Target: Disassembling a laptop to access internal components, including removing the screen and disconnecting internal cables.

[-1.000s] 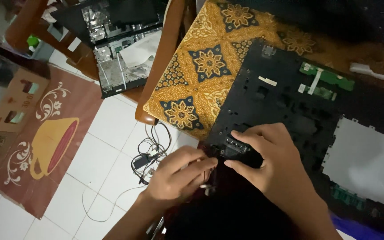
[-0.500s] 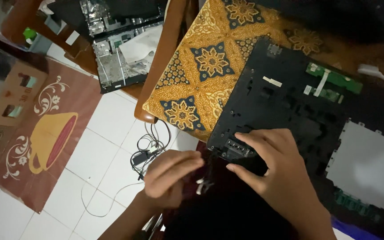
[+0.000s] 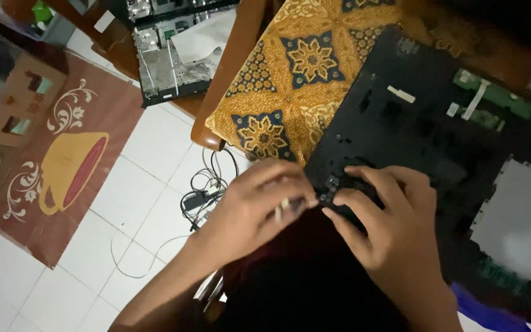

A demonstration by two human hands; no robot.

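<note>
A black laptop base panel [image 3: 413, 129] lies tilted across a yellow and blue patterned cushion [image 3: 296, 67]. My right hand [image 3: 394, 233] grips the panel's near left corner, with fingertips pressed on a small black part there. My left hand [image 3: 253, 209] is closed beside it, its fingers touching the same corner and pinching a slim pale tool [image 3: 279, 213]. The tool's tip is hidden between my fingers. A green circuit strip [image 3: 493, 98] and a grey sheet [image 3: 523, 227] sit on the panel's right side.
The cushion rests on a wooden chair [image 3: 225, 74]. Another stripped laptop chassis [image 3: 167, 61] lies at the top. On the white tiled floor there are tangled cables with an adapter [image 3: 201, 193] and a brown mat with a cup picture [image 3: 62, 166].
My left hand has moved right until it meets my right hand at the panel's corner. My right hand stays on that corner, with its fingers drawn in closer.
</note>
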